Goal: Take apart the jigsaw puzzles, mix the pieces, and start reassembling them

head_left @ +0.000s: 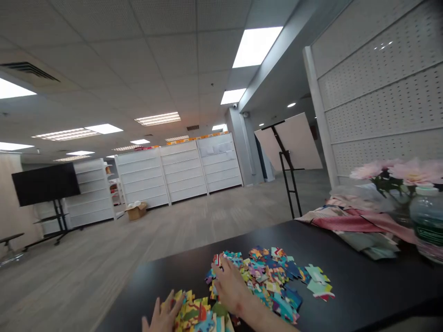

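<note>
Left fingers (168,302) are spread by yellow puzzle pieces (196,306); whether mixed pieces (268,274) beneath the right fingers (225,264) are held cannot be told. Single lifting seems best.

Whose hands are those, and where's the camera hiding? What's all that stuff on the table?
They belong to a person, not a robot. The camera sits on that person's head, looking forward and down. On the dark table lie lots of colourful jigsaw pieces. The right hand reaches over them; the left hand, fingers spread, is by the mostly yellow pieces. I can't tell whether either hand grips a piece. At the right are cloth, pink flowers and a bottle.
</note>
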Demonstrator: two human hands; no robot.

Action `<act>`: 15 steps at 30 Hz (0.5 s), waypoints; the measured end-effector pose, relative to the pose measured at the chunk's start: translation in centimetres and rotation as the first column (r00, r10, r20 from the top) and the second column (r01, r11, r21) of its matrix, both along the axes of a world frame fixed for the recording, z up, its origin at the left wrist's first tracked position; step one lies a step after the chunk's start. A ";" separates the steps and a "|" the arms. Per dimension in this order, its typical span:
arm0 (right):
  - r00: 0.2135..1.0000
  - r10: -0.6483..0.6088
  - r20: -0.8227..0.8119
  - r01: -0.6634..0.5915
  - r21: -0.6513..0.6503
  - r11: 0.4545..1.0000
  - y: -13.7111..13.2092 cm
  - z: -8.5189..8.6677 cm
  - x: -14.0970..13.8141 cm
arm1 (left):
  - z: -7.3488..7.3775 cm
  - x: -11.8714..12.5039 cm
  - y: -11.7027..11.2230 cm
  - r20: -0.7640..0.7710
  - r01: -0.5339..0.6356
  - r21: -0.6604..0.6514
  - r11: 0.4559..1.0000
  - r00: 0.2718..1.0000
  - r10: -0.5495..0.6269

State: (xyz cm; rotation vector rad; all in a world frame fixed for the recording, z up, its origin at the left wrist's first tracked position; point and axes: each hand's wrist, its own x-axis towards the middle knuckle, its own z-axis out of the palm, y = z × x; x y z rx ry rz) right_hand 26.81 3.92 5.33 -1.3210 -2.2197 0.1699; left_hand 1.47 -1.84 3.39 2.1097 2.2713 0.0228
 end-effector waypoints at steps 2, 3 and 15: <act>0.999 0.035 -0.036 -0.034 0.028 0.999 -0.4 0.9 2.2 | -0.6 0.5 -0.6 -0.017 0.000 -0.062 0.998 1.000 -0.001; 0.999 0.026 -0.042 -0.026 0.020 0.999 -0.6 1.2 3.9 | -0.8 0.9 -1.0 -0.016 0.022 -0.055 0.998 1.000 -0.023; 0.955 -0.062 0.291 0.130 -0.221 0.967 -4.2 -2.5 17.9 | 1.4 12.1 -1.4 0.228 0.386 0.099 0.917 0.888 -0.398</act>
